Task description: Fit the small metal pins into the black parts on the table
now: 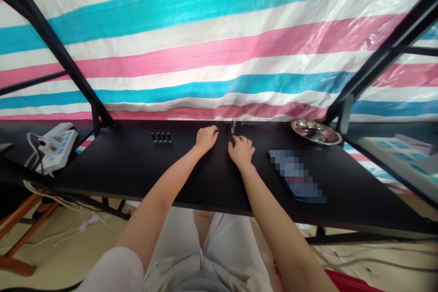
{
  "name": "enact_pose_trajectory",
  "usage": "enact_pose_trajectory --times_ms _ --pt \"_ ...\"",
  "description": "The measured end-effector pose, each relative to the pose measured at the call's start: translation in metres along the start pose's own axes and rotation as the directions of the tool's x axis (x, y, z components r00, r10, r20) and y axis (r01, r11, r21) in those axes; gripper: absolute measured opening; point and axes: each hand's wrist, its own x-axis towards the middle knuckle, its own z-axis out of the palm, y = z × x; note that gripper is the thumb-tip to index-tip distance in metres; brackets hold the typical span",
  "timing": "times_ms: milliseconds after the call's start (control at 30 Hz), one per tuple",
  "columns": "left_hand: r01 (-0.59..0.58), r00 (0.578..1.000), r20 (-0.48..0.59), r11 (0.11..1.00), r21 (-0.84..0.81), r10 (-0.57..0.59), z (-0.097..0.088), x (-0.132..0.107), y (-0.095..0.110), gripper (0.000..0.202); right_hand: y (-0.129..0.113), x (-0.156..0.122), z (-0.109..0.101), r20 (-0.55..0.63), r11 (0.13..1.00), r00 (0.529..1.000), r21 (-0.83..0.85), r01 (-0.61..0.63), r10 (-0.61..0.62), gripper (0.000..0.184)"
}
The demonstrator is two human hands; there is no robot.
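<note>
My left hand (206, 138) is closed in a pinch over the black table, with a small dark piece (216, 131) showing at its fingertips; its kind is too small to tell. My right hand (242, 149) rests low over the tabletop, thumb and fingers apart. Just beyond its fingertips lies a short line of small clear or silvery parts (233, 127). Another tiny dark part (227, 126) sits between the hands. Farther back is a row of tiny metallic pieces (247, 124). Left of my left hand, several short black cylinders with shiny ends (161, 138) stand or lie in a row.
A round steel dish (316, 131) sits at the table's back right. A phone-shaped, blurred-out item (296, 175) lies right of my right arm. Black frame posts flank the black table (137, 169), and striped sheeting (212, 54) hangs behind. White power strips (61, 150) are at left.
</note>
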Motion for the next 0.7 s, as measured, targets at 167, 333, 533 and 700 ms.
enact_pose_trajectory --times_ms 167,333,533,700 --pt "0.112 0.979 -0.134 0.956 -0.271 -0.152 -0.026 -0.038 -0.021 0.012 -0.005 0.012 0.012 0.106 0.994 0.994 -0.108 0.014 -0.002 0.043" --pt "0.163 0.931 -0.197 0.834 -0.527 -0.306 -0.034 -0.067 -0.034 0.017 -0.011 0.025 0.022 0.165 0.990 0.986 -0.141 -0.006 0.030 0.045" --pt "0.197 0.900 -0.187 0.751 -0.630 -0.393 -0.030 -0.083 -0.042 0.020 -0.011 0.032 0.027 0.141 0.993 0.990 -0.120 0.018 -0.001 0.046" --pt "0.208 0.900 -0.184 0.762 -0.614 -0.394 -0.031 -0.086 -0.045 0.019 -0.008 0.029 0.026 0.094 0.995 0.995 -0.088 0.048 -0.040 0.043"
